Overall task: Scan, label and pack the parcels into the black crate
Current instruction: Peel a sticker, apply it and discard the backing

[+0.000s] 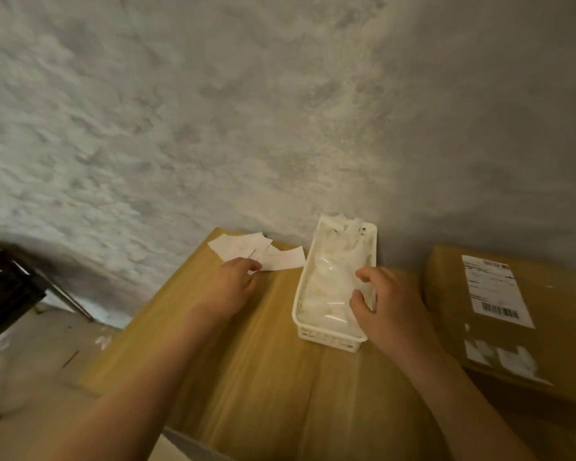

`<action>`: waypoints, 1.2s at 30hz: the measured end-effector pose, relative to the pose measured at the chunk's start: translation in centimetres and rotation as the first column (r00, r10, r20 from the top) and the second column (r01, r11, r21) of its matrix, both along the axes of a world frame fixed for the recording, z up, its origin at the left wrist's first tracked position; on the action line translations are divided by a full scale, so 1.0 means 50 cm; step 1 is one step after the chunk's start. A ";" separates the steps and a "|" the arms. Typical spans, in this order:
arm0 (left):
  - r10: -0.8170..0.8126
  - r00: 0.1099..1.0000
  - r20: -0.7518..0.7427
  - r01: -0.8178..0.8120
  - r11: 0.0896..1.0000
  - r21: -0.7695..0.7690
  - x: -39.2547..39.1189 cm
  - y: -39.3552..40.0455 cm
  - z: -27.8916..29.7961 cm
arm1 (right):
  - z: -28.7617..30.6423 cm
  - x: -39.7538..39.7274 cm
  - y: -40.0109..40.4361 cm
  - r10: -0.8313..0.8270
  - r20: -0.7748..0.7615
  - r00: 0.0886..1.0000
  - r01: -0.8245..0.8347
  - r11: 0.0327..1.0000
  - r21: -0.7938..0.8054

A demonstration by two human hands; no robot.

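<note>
Several white paper labels (256, 252) lie fanned at the far edge of the wooden table (263, 377). My left hand (233, 284) reaches to them, its fingertips pinching the near edge of one label. A white slotted basket (326, 336) holding clear plastic bags (330, 284) stands to the right of the labels. My right hand (386, 307) hovers over the basket's right rim with thumb and fingers curled apart, empty. A brown cardboard parcel (512, 327) with a barcode label (494, 289) lies at the right. The black crate (4, 287) is at the left edge.
A rough grey wall (246, 111) rises directly behind the table. Left of the table the floor drops away, with the crate's dark frame and a metal leg (67, 297) there. Torn white label scraps (499, 357) stick to the parcel's near end.
</note>
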State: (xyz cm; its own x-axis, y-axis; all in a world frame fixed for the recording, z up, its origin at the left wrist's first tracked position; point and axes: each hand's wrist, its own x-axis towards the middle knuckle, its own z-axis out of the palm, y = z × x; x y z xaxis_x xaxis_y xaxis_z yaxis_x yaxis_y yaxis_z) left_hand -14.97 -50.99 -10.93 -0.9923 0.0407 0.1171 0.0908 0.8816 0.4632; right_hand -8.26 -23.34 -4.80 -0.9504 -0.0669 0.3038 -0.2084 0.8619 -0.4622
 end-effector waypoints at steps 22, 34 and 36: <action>-0.191 0.945 -0.266 0.037 0.869 -0.494 -0.103 -0.007 -0.017 | -0.018 -0.044 -0.032 -0.070 -0.079 0.994 0.062 0.993 -0.099; -0.324 0.705 -0.631 0.349 0.933 -0.088 0.051 0.004 0.121 | 0.032 -0.016 -0.053 0.129 0.157 0.979 -0.001 0.776 -0.631; -0.364 0.636 -0.680 0.374 0.917 -0.140 0.059 0.014 0.119 | 0.043 -0.007 -0.053 0.157 0.178 0.971 0.013 0.712 -0.702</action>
State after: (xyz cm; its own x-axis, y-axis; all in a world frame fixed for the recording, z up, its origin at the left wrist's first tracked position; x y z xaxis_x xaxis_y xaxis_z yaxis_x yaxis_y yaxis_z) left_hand -12.03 -50.29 -5.00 -0.5371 0.3787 0.7537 0.7003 0.6983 0.1482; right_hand -8.61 -26.00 -2.66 -0.9961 0.0104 0.0872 -0.0813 0.2652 -0.9608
